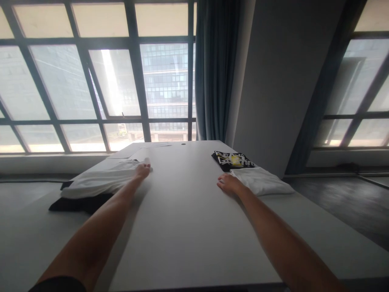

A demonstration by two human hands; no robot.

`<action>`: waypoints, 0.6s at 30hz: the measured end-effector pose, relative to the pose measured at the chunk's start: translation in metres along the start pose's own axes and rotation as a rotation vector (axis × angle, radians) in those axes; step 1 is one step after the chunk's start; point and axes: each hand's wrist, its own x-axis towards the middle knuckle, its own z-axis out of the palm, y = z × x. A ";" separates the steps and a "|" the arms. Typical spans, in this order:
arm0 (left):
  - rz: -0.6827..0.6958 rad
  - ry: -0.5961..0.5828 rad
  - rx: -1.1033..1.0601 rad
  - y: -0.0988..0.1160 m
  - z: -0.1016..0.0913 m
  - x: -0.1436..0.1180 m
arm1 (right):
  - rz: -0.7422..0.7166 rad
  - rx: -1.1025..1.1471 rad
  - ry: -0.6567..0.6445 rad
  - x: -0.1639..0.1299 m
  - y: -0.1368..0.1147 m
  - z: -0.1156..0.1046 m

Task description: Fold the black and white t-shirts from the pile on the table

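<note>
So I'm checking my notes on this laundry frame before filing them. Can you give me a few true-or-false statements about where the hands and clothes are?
1. The left hand touches the white garment at the table's left side. True.
2. That white garment lies on top of a black garment. True.
3. The right hand holds the black printed shirt in the air. False: the hand lies flat on the table, and the shirt lies folded beyond it.
4. A folded white cloth lies just right of the right hand. True.
5. The curtain covers the whole window. False: it hangs only beside the window's right edge.
</note>
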 end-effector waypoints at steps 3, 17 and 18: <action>0.161 -0.075 -0.188 0.058 0.045 -0.028 | -0.074 0.072 0.029 -0.001 -0.002 0.001; 0.378 -0.201 -0.197 0.038 0.042 -0.001 | -0.395 0.732 -0.144 -0.007 -0.062 -0.004; 0.370 -0.201 -0.094 0.025 0.037 0.005 | -0.397 0.674 -0.115 -0.008 -0.069 -0.004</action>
